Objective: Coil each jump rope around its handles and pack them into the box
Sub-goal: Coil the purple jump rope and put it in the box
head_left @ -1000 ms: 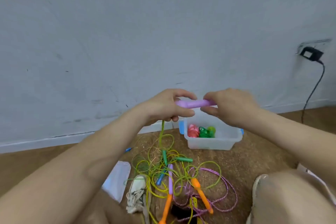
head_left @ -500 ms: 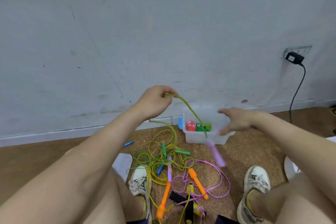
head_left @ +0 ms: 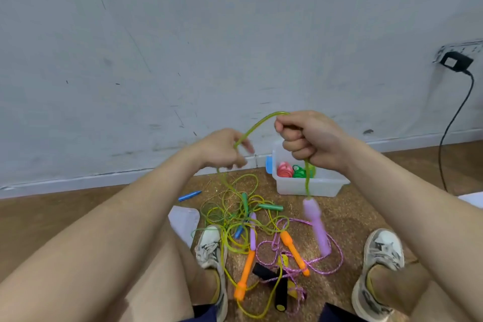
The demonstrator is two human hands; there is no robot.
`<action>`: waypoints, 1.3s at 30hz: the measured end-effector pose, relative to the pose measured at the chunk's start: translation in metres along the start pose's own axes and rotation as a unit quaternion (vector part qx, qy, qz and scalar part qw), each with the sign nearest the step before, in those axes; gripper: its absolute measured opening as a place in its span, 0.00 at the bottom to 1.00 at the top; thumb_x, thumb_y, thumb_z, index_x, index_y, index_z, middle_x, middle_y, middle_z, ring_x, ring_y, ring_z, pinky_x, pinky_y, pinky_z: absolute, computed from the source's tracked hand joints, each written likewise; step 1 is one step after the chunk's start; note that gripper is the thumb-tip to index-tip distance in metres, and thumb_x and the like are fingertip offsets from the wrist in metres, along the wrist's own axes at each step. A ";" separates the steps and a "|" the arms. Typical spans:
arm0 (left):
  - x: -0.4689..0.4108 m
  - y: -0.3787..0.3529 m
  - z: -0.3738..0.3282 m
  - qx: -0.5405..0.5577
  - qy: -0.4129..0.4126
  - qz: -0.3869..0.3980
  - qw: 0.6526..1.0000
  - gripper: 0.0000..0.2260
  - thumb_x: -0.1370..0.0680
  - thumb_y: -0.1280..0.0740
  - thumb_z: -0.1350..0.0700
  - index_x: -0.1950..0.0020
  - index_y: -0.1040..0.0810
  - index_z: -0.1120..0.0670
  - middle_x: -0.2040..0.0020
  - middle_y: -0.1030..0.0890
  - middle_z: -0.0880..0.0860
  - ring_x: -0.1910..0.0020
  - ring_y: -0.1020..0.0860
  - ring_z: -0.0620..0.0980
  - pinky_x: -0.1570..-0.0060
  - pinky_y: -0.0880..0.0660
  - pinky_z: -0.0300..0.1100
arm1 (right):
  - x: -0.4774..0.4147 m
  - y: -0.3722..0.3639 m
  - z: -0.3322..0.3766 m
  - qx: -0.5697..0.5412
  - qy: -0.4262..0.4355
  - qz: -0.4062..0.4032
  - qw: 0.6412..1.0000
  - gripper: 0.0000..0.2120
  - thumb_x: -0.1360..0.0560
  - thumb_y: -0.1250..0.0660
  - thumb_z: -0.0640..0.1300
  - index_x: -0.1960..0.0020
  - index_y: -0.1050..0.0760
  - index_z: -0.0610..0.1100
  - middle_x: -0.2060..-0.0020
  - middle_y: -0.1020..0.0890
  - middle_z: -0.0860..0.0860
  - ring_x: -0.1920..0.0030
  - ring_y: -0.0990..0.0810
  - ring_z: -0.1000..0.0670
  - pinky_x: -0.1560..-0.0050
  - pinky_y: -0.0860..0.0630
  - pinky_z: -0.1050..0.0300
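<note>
right hand [head_left: 305, 138] fisted round green rope [head_left: 308, 178], purple handle [head_left: 315, 225] dangling below, near box [head_left: 308, 187]. left hand [head_left: 224, 150] pinches same rope, bit blurry. rest runs into floor pile [head_left: 245, 214]. pulling probably snags it, drags other ropes along.

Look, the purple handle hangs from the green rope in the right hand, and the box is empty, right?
Not empty. The head view shows a red coil and a green coil inside the box. The purple handle does hang from the green rope held in the right hand.
</note>
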State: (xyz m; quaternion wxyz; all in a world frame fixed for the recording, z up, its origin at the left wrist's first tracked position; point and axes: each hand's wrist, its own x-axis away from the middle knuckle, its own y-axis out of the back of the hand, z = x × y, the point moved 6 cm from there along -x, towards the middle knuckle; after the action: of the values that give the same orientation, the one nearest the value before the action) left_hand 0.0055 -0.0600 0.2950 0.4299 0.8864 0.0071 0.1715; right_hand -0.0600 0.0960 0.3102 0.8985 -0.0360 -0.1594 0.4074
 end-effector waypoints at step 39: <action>0.016 -0.057 -0.007 0.074 -0.056 -0.008 0.996 0.06 0.22 0.34 0.56 0.57 0.20 0.55 0.69 0.25 0.50 0.72 0.28 0.42 0.68 0.31 0.39 | 0.007 0.011 -0.006 -0.130 -0.095 0.035 0.986 0.22 0.19 0.48 0.58 0.55 0.26 0.42 0.72 0.23 0.49 0.82 0.42 0.61 0.84 0.53 0.71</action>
State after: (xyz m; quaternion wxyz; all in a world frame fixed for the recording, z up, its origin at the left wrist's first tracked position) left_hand 0.0263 -0.0164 0.2606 0.3642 0.9240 0.0031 0.1168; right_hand -0.0615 0.1089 0.3042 0.8522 -0.1196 -0.2939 0.4161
